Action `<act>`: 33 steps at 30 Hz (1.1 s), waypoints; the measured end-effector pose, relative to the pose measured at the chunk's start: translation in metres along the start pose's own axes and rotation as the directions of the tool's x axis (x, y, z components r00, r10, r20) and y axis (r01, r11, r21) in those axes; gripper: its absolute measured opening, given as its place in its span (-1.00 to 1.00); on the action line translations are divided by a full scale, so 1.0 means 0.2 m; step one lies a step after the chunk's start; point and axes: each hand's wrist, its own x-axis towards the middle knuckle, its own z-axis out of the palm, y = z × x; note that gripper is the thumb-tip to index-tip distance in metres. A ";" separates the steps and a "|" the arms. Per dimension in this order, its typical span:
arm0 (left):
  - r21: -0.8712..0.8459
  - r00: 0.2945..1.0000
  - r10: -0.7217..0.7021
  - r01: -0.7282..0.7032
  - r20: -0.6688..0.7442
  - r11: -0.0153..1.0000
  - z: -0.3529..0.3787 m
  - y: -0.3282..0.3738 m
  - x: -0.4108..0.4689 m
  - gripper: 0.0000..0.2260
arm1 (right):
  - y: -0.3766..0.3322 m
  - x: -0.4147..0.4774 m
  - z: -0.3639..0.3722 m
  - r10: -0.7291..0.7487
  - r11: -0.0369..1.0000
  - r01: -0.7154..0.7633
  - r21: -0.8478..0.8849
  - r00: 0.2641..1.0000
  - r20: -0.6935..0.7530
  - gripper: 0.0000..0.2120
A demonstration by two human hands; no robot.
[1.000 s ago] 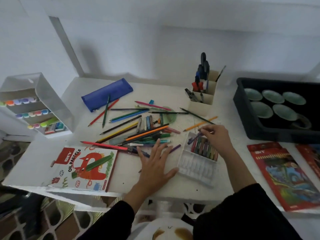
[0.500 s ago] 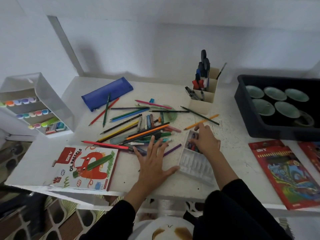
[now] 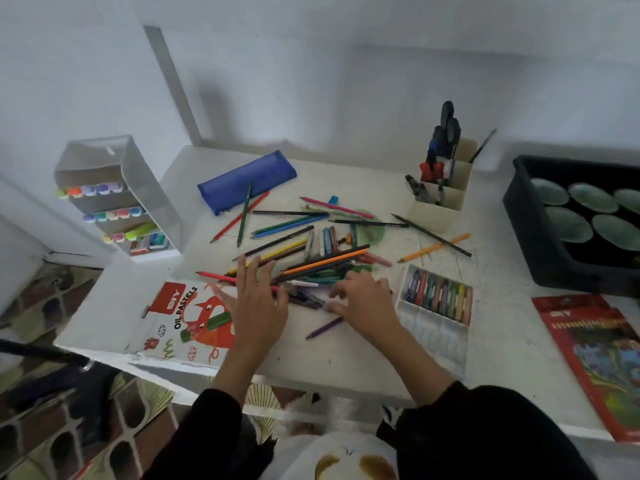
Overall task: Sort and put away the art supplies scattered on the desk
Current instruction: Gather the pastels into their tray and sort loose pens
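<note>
Black bin (image 3: 523, 233) holds green dishes (image 3: 568, 225), far right; patterned floor (image 3: 145, 407) lower left.

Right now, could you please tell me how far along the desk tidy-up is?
Done: a row of oil pastels sits in the white tray, whose near half is bare. In hand: the left hand spreads over the pencil pile; the right hand reaches into its near edge. Left: that pile, the purple pencil and the orange pencil, all loose on the desk.

white wall (image 3: 311, 71), white desk (image 3: 346, 362), patterned floor (image 3: 45, 299)
</note>
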 end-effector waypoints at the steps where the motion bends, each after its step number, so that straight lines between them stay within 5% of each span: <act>1: 0.026 1.000 -0.009 0.009 0.025 1.000 -0.01 -0.04 0.01 -0.60 | -0.03 0.01 0.02 0.000 1.000 0.002 -0.032 0.999 0.038 -0.73; 7: -0.010 0.997 -0.011 0.012 0.078 1.000 -0.03 -0.11 0.02 -0.59 | -0.07 0.05 0.06 0.105 0.994 -0.105 -0.012 0.994 0.002 -0.84; 9: 0.018 0.995 0.075 -0.076 0.061 0.997 -0.03 -0.09 0.02 -0.59 | -0.03 0.03 0.04 0.153 0.972 -0.144 0.187 0.987 -0.038 -0.87; 13: 0.009 0.985 0.166 -0.167 0.051 0.986 -0.01 -0.03 0.01 -0.64 | 0.09 -0.04 -0.05 0.308 0.693 -0.147 0.706 0.945 -0.106 -0.94; 17: 0.038 0.957 0.263 -0.269 0.120 0.962 0.04 0.08 -0.03 -0.60 | 0.30 -0.08 -0.14 0.526 0.448 -0.145 0.882 0.841 -0.129 -0.94; 21: 0.091 0.955 0.245 -0.263 0.167 0.961 0.08 0.12 -0.05 -0.55 | 0.48 -0.05 -0.20 0.594 0.606 -0.245 0.757 0.772 -0.225 -0.93; 27: 0.032 0.972 0.202 -0.207 0.117 0.978 0.06 0.10 -0.04 -0.61 | 0.53 0.01 -0.17 0.583 0.685 -0.457 0.567 0.811 -0.050 -0.83; 33: 0.004 0.995 0.070 -0.071 0.067 0.997 -0.01 -0.01 0.04 -0.63 | 0.53 0.02 -0.07 0.543 0.778 -0.443 0.445 0.831 -0.122 -0.55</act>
